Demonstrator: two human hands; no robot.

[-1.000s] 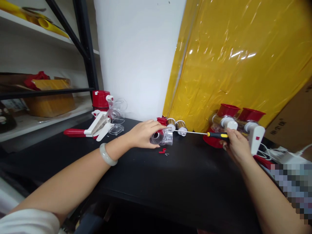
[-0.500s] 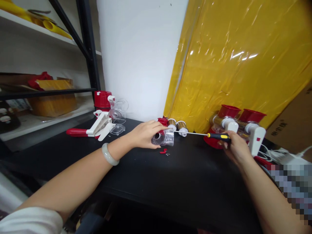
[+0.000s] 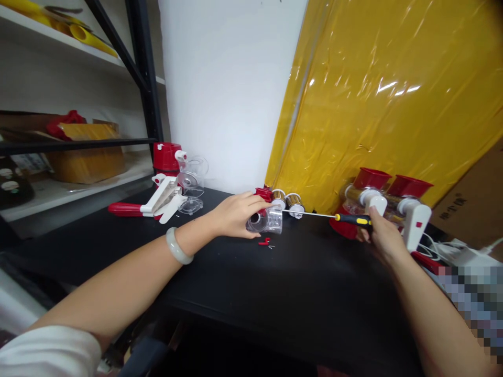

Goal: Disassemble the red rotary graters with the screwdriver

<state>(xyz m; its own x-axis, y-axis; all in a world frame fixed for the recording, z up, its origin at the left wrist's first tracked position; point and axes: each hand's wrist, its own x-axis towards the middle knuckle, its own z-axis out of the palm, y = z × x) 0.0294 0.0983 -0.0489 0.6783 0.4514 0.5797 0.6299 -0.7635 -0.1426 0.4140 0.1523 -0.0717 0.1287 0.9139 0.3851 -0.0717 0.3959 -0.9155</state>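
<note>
My left hand (image 3: 238, 213) is wrapped round a clear plastic housing (image 3: 274, 220), keeping it on its side just at the black table top. Closed round the black and yellow handle of a screwdriver (image 3: 349, 220) is my right hand (image 3: 383, 235). The screwdriver lies level, its long shaft pointing left and its tip meeting the upper right side of the housing. What the tip engages is too small to make out. In front of the housing lie a small red plastic piece (image 3: 264, 241) and tiny screws (image 3: 271, 247). Behind it are perforated metal grater drums (image 3: 294, 204) and a red part (image 3: 263, 194).
White and red handle parts (image 3: 161, 201), clear plastic parts (image 3: 191, 206) and a red base (image 3: 165, 157) sit at the left. Two rotary graters with red hoppers (image 3: 411, 184) stand at the right, near white cables (image 3: 477, 254). Yellow-wrapped packaging (image 3: 377, 94) and a shelf rack (image 3: 143, 68) border the table.
The view has shifted slightly. Both hands keep their grips, and the screwdriver tip stays against the clear housing.
</note>
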